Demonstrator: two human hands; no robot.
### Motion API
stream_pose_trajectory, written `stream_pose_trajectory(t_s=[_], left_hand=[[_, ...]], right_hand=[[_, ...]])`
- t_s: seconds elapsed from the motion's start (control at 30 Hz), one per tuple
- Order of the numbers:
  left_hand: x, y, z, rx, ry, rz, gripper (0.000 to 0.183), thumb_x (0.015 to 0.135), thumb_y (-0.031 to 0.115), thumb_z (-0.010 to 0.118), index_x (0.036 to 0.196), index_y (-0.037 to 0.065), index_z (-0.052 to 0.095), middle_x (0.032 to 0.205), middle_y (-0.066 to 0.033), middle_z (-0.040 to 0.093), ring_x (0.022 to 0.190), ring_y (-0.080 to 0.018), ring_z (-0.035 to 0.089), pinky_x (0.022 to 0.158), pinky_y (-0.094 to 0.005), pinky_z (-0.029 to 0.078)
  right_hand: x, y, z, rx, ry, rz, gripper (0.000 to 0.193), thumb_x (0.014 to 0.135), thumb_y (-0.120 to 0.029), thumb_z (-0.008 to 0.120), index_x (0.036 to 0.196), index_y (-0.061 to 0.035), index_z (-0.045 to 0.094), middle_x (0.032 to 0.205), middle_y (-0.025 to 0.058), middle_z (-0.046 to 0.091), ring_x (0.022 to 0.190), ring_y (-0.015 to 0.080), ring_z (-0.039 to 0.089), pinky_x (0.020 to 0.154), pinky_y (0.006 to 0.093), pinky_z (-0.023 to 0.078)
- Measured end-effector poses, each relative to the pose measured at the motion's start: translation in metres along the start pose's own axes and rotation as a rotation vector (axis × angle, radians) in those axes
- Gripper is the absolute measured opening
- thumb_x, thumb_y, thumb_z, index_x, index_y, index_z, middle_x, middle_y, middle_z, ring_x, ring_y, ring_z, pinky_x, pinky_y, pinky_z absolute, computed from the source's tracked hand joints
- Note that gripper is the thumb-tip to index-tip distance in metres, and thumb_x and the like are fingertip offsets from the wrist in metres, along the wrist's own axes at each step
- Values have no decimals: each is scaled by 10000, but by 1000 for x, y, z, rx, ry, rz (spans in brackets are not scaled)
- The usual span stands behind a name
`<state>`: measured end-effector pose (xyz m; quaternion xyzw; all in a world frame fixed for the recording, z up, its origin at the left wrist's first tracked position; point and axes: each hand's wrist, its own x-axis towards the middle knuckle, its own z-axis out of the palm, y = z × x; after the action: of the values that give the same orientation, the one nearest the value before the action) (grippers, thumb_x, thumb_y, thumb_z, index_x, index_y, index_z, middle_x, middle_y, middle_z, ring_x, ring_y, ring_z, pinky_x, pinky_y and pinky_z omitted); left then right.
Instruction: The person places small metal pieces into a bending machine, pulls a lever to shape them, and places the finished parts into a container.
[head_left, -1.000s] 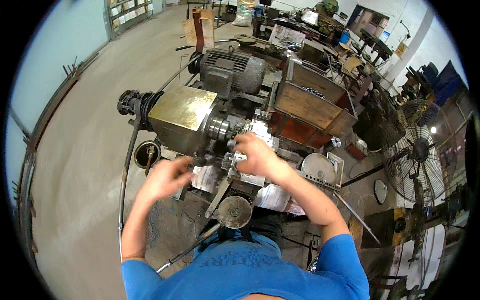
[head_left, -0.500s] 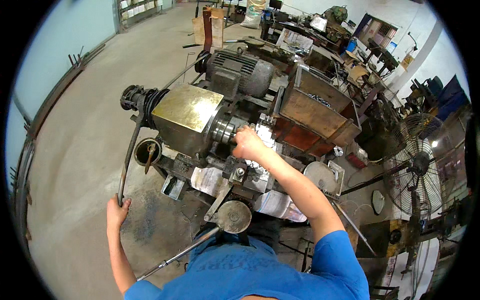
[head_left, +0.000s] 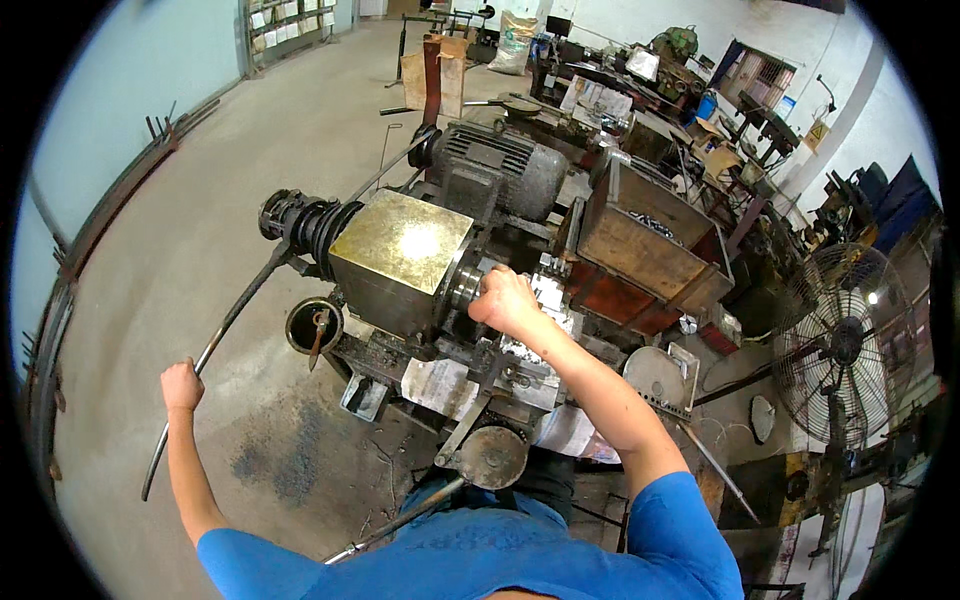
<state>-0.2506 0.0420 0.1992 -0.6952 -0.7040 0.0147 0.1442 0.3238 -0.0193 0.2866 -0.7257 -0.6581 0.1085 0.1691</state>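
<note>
My left hand [head_left: 182, 386] is closed around a long, dark metal lever [head_left: 228, 318]. The lever slopes from the pulley end [head_left: 310, 232] of a small lathe down to the lower left, its bare tip below my fist. At the lathe's round metal chuck [head_left: 466, 285], my right hand [head_left: 506, 300] is closed, with its fingers curled at the chuck's front. Whatever those fingers hold is hidden behind the hand. Left of the chuck sits the headstock [head_left: 400, 245] under a brass-coloured cover. A round handwheel disc [head_left: 493, 457] is in front of my body.
Behind the lathe stands an electric motor [head_left: 500, 170]. A rusty metal box [head_left: 650, 235] is to the right, and a caged fan [head_left: 845, 340] stands farther right. A pot with a brush [head_left: 316, 335] hangs at the left. Metal chips [head_left: 285, 455] lie on the floor.
My left hand has moved outward to the left and up, swinging the lever left; its tip now shows below the fist. My right hand stays at the chuck. The view has shifted slightly.
</note>
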Motion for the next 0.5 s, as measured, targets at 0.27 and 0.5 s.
stream_pose_trajectory(t_s=[0.27, 0.5], left_hand=[[-53, 159, 68, -981, 343, -245, 292, 805, 150, 597, 1063, 14, 584, 893, -140, 639, 792, -237, 612, 717, -342, 480], [-80, 281, 111, -366, -361, 395, 288, 661, 198, 663, 901, 43, 628, 837, -186, 629, 852, -316, 616, 729, -426, 495]], right_hand=[[-54, 29, -46, 296, 342, -225, 170, 539, -139, 610, 669, -30, 603, 1242, 261, 462, 1022, 419, 534, 868, 391, 450], [-170, 127, -86, 187, 458, 65, 164, 549, -115, 620, 678, -24, 574, 1218, 196, 519, 1057, 360, 540, 874, 358, 439]])
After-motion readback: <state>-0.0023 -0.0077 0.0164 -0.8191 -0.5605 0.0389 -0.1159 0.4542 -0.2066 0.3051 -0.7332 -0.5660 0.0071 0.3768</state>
